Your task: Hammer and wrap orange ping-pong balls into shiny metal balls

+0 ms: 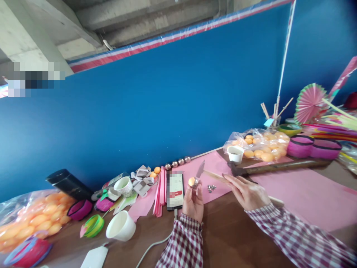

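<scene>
My left hand (194, 204) is closed, holding up a small orange ball (191, 181) in its fingertips. Part of the ball has a shiny metallic covering. My right hand (249, 191) grips a small hammer with a pale wooden handle (214, 175). Its thin grey head (200, 169) is just above and to the right of the ball, apart from it. Beneath, on pink paper (220, 165), lies a little pile of shiny metal pieces (211, 188), too small to name. A phone (175, 190) with its screen lit lies left of my left hand.
Several shiny metallic balls (174, 163) line the blue wall (173, 93). Bags of orange balls (36, 217) stand left and right. A larger hammer (279, 167) lies at right. A white cup (121, 226), a cable (156, 243) and a white box (95, 257) are near my left sleeve.
</scene>
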A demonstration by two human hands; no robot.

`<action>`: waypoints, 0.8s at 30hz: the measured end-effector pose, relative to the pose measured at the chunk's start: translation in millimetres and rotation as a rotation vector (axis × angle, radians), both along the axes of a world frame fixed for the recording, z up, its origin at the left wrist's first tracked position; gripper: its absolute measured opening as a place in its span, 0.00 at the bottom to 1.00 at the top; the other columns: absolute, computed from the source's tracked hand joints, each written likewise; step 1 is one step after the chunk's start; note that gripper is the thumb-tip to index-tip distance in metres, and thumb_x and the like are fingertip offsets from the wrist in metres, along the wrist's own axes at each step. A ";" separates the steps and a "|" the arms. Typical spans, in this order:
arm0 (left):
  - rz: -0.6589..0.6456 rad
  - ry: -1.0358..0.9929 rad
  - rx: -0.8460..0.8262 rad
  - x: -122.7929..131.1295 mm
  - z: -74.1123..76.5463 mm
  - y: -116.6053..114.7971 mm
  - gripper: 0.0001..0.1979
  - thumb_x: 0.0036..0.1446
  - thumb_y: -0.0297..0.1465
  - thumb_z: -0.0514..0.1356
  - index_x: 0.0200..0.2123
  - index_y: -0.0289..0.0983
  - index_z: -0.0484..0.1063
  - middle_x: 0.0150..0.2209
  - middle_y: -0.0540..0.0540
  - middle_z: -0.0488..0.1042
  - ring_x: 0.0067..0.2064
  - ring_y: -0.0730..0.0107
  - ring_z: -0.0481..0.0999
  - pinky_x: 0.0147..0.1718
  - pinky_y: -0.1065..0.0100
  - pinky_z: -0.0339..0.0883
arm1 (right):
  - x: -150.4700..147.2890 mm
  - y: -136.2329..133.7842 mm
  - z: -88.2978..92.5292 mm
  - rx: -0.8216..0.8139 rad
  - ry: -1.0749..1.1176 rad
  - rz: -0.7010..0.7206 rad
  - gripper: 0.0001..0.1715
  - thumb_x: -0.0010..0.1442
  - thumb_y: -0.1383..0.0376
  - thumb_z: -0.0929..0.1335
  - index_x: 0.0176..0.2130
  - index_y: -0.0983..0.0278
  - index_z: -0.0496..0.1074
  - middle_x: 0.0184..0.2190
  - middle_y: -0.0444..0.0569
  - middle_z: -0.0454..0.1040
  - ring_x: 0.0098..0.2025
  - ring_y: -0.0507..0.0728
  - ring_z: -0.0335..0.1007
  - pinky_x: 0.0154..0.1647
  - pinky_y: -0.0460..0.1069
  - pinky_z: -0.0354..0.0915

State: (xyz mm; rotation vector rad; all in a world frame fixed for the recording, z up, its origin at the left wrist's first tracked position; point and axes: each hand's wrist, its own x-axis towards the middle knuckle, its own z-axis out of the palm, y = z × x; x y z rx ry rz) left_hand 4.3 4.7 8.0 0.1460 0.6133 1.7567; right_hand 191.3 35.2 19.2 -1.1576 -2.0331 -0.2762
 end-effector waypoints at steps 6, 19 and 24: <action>-0.005 -0.016 0.004 0.7 -0.8 -0.1 0.09 0.56 0.25 0.51 0.37 0.28 0.70 0.38 0.37 0.75 0.46 0.64 0.72 0.40 0.75 0.70 | -1.8 -1.9 0.7 -0.003 -0.022 0.018 0.19 0.61 0.60 0.57 0.51 0.55 0.65 0.34 0.44 0.74 0.29 0.49 0.70 0.27 0.43 0.59; -0.005 -0.035 0.003 1.8 2.1 0.4 0.10 0.56 0.26 0.51 0.37 0.28 0.70 0.36 0.39 0.75 0.42 0.66 0.74 0.38 0.75 0.70 | -0.3 1.3 -0.7 -0.014 0.037 -0.023 0.20 0.61 0.61 0.56 0.50 0.56 0.65 0.39 0.44 0.74 0.30 0.50 0.71 0.27 0.43 0.62; -0.011 -0.064 -0.025 2.4 0.3 0.0 0.10 0.56 0.27 0.52 0.37 0.29 0.70 0.36 0.39 0.74 0.39 0.67 0.75 0.36 0.74 0.71 | -2.9 0.4 -2.5 -0.049 0.026 0.015 0.20 0.61 0.60 0.55 0.49 0.56 0.66 0.37 0.45 0.75 0.29 0.50 0.71 0.28 0.42 0.63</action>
